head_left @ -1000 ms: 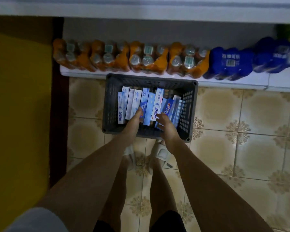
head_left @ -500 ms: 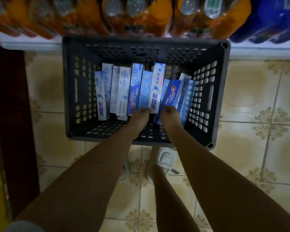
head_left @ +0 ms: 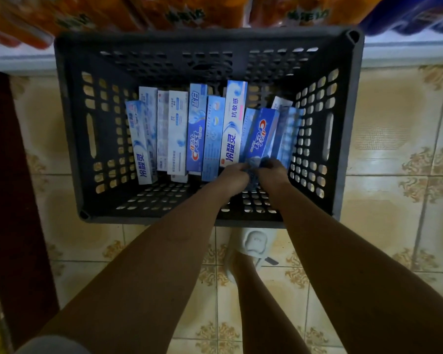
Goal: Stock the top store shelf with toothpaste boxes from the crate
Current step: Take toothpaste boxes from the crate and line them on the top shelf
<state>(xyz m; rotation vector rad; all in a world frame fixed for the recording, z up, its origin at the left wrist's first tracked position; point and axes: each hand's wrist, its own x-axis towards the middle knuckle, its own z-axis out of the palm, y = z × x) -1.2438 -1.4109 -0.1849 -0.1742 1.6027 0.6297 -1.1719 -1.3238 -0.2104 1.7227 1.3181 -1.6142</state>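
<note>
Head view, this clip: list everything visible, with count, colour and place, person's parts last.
crate: one, dark grey, slotted walls, on the floor against the shelf base.
toothpaste boxes: about a dozen, white, light blue and dark blue, standing side by side inside the crate.
dark blue box: one, right of centre in the crate, both hands at its near end.
orange bottle packs: several, blurred, along the top edge.
blue bottle pack: at least one, top right.
shelf base: white, behind the crate.
floor tiles: cream with brown patterns.
slipper: one visible, pale, below the crate.
left hand: grip on the dark blue box's near end.
right hand: grip on the same end.
</note>
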